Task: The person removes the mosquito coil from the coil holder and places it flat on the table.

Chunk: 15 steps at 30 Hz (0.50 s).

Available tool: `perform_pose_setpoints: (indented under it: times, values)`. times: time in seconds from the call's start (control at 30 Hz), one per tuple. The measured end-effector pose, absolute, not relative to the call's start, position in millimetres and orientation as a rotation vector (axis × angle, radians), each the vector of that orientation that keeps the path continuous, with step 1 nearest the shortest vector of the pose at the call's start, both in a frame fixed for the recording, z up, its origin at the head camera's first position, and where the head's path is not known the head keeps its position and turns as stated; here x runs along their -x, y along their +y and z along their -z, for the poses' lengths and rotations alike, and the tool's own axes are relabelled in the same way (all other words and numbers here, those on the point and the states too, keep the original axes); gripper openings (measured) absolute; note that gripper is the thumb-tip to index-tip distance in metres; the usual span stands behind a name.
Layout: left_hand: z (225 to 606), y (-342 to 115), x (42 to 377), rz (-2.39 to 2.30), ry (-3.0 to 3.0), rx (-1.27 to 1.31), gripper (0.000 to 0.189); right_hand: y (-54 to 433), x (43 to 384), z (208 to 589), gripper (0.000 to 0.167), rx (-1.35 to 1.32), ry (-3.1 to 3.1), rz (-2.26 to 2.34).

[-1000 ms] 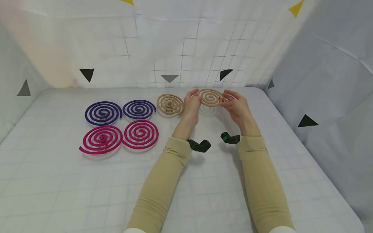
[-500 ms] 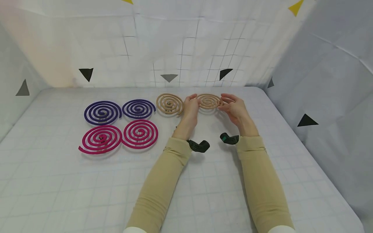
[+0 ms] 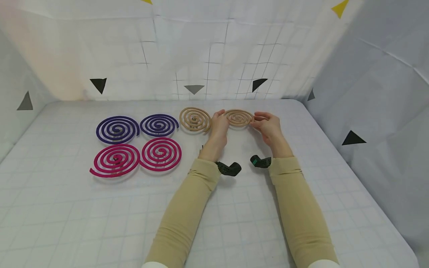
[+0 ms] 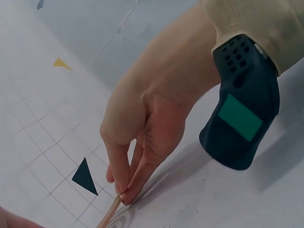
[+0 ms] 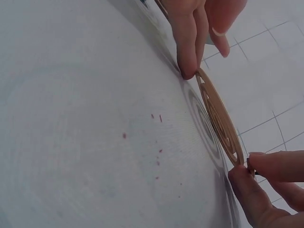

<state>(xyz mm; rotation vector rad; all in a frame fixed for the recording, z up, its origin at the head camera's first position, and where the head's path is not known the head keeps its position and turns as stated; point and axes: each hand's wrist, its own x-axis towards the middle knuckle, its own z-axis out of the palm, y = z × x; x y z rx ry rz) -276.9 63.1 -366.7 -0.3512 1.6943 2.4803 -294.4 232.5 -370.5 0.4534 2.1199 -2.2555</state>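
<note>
A tan mosquito coil (image 3: 238,118) is held level, low over the far side of the table, its shadow under it in the right wrist view. My left hand (image 3: 218,130) holds its left edge with the fingertips. On the other side, my right hand (image 3: 268,128) pinches the right edge between thumb and fingers, as the left wrist view also shows of the right hand (image 4: 147,128). Just left of my left hand lies a second tan coil (image 3: 200,115). Beyond it are two purple coils (image 3: 117,116) and two pink coils (image 3: 162,138).
A small thin upright piece (image 3: 201,148) shows partly behind my left wrist. White gridded fabric (image 3: 214,56) rises behind the table's far edge, and another fabric wall (image 3: 378,93) stands on the right. Small reddish crumbs (image 5: 160,151) dot the tabletop (image 3: 234,223).
Both hands have lowered the tan coil towards the table and brought it slightly left. My right hand has shifted a little left and down. The other coils stay put.
</note>
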Motion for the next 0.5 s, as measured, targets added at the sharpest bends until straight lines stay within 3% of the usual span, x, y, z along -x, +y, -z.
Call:
perform_pose_setpoints:
  times: [0.5]
  values:
    - [362.5,75.3,261.4,-2.432,1.837,0.403,0.055,230.5,294.5,372.6,0.051,-0.507,2.183,2.233]
